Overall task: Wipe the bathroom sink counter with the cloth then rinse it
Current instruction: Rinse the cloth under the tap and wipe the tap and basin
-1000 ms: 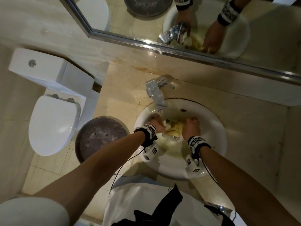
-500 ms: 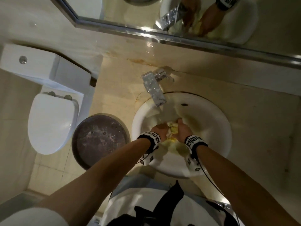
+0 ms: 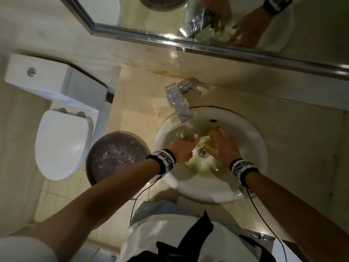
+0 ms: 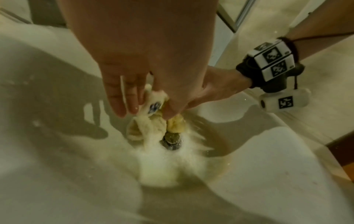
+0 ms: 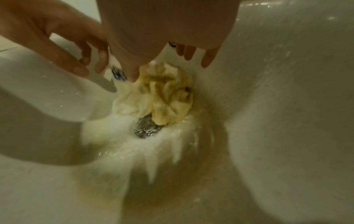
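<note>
A wet yellow and white cloth [image 3: 206, 143] lies bunched in the white sink [image 3: 207, 193], just behind the metal drain [image 3: 203, 152]. My left hand [image 3: 192, 140] pinches the cloth's white end between thumb and fingers. In the left wrist view the left hand [image 4: 147, 109] holds that strip of cloth [image 4: 151, 124] above the drain [image 4: 171, 141]. My right hand [image 3: 221, 140] is spread with straight fingers over the yellow part. The right wrist view shows the right hand [image 5: 168, 65] touching the cloth [image 5: 166, 97] with its thumb. Foamy water swirls round the drain [image 5: 147, 128].
The chrome faucet [image 3: 179, 104] reaches over the basin's back left, with water at its spout. The beige counter [image 3: 292, 138] runs right and back to a mirror [image 3: 207, 16]. A toilet [image 3: 62, 144] and a round dark bin lid [image 3: 115, 157] stand left.
Both hands were clenched together on the cloth at the basin's middle. They have parted and moved toward the back, and the right hand has spread out over the cloth.
</note>
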